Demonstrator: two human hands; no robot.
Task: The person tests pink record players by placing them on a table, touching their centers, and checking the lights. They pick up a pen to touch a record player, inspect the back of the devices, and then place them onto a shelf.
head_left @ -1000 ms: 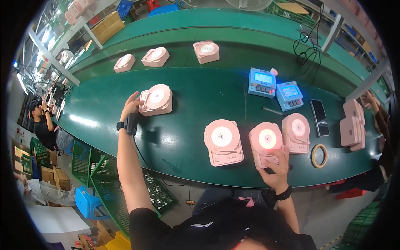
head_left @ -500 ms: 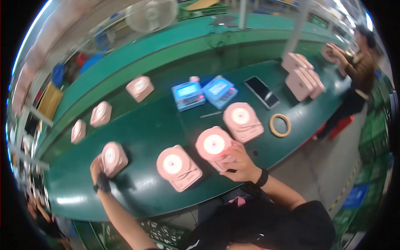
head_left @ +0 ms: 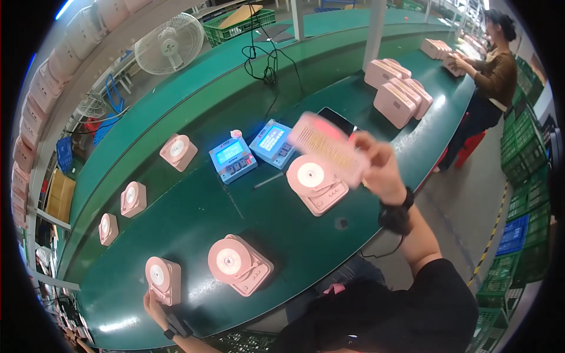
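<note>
My right hand (head_left: 384, 170) is closed on one end of a pink toy record player (head_left: 329, 152), held above the bench and tilted. Its flat printed face shows, slightly blurred, with a red glow near the top. Below it, partly covered, lies another pink record player (head_left: 311, 175) with a white disc. My left hand (head_left: 154, 309) grips the lower left edge of a record player (head_left: 160, 275) that stays on the bench. Between my hands sits one more record player (head_left: 229, 262), its disc facing up.
Two blue boxes with lit screens (head_left: 232, 157) stand mid-bench beside a dark phone (head_left: 336, 119) and a thin rod (head_left: 268, 180). Three pink players (head_left: 178, 151) line the far left. Several more (head_left: 397, 103) stand stacked at right. A co-worker (head_left: 500, 65) handles one beyond.
My right hand has lifted its record player off the bench and turned its printed face into view. My left hand remains at its player. The whole view has shifted.
</note>
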